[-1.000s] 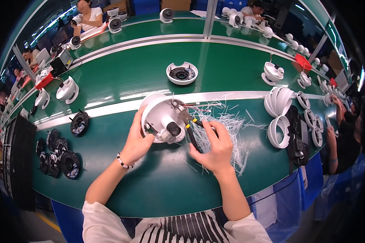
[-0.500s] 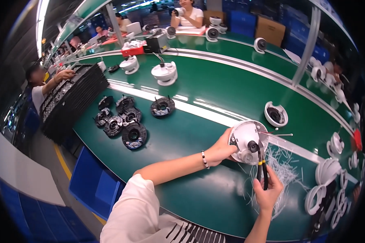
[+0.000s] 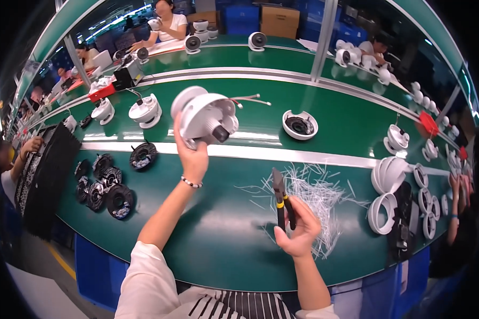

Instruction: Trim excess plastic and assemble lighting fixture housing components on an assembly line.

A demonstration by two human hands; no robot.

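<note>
My left hand (image 3: 192,159) is closed round a white rounded camera housing (image 3: 205,114) with a black lens barrel and thin wires sticking out to the right. It is raised over the pale rail that runs along the bench. My right hand (image 3: 300,228) grips cutting pliers (image 3: 281,199) by their black and yellow handles, jaws pointing up and away from me. Beside and behind the pliers lies a heap of cut clear-white plastic strips (image 3: 314,202). To the left of my left arm, several round black parts with circuit boards (image 3: 119,202) lie on the green bench.
A white bowl-shaped housing (image 3: 300,126) sits on the green belt beyond the rail. White rings and shells (image 3: 383,212) lie at right. A stack of black trays (image 3: 42,181) stands at the left edge, with a co-worker's hand on it. Other people sit across the line.
My left hand has carried the white housing up and left, away from the pliers, and tilted it. The pliers have come off the housing and now stand over the bench. My view has swung right.
</note>
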